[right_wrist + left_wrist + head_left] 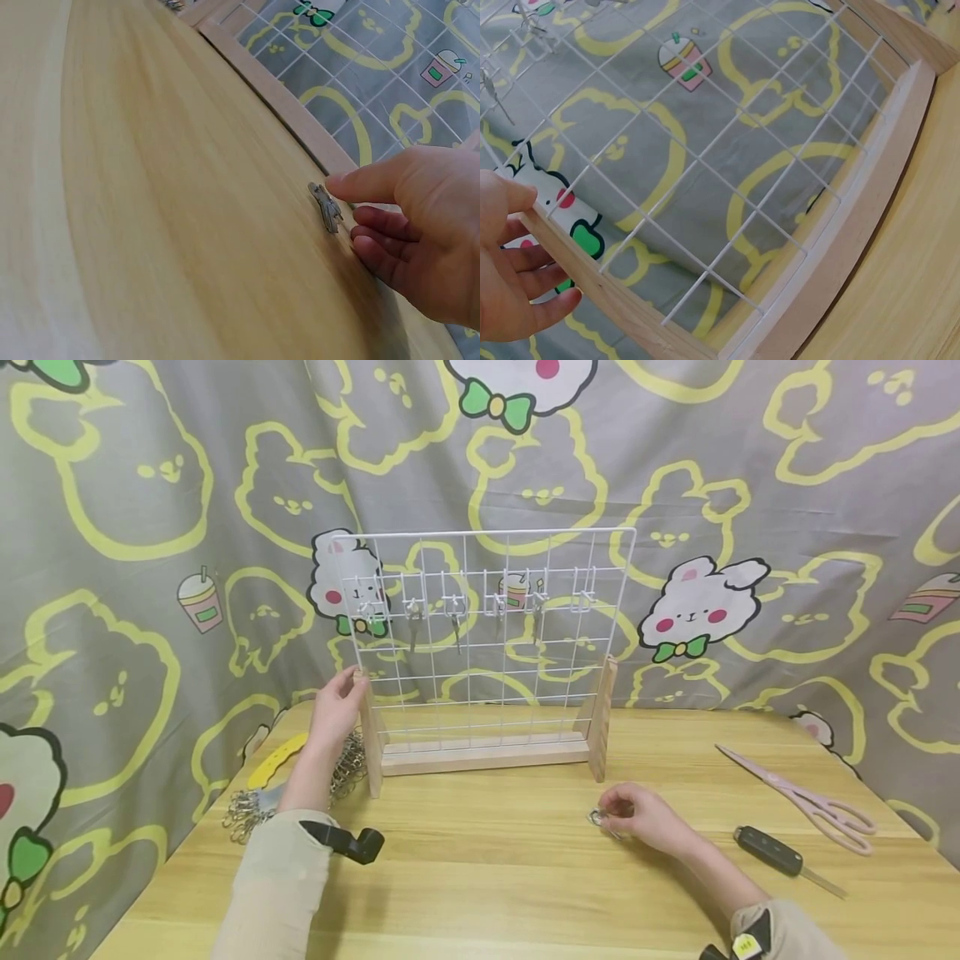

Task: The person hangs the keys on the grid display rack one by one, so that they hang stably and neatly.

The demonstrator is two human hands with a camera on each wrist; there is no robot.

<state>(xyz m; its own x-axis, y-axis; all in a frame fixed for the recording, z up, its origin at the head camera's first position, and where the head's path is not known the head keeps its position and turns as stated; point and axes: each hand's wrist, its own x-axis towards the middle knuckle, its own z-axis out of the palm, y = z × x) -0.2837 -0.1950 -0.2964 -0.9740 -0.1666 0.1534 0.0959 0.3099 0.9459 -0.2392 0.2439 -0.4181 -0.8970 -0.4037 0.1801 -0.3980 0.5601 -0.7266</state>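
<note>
A white wire grid rack (450, 677) stands upright in a wooden base (487, 758). My left hand (335, 708) grips the top of its left wooden post (372, 735). The left wrist view shows the thumb at the post's upper end (544, 229) and the fingers along its other side. Several hooks on the grid carry small metal keys (456, 631); the rightmost hook (582, 599) shows none. Low over the table, right of the base, my right hand (641, 817) pinches a small bunch of metal keys (326, 208) between thumb and fingers.
Left of the rack lie a pile of metal rings (243, 814) and a yellow curved item (276, 762), partly behind the left arm. On the right are a black car key (771, 850) and pink scissors (802, 797). A patterned curtain (697, 510) hangs behind the table (487, 877).
</note>
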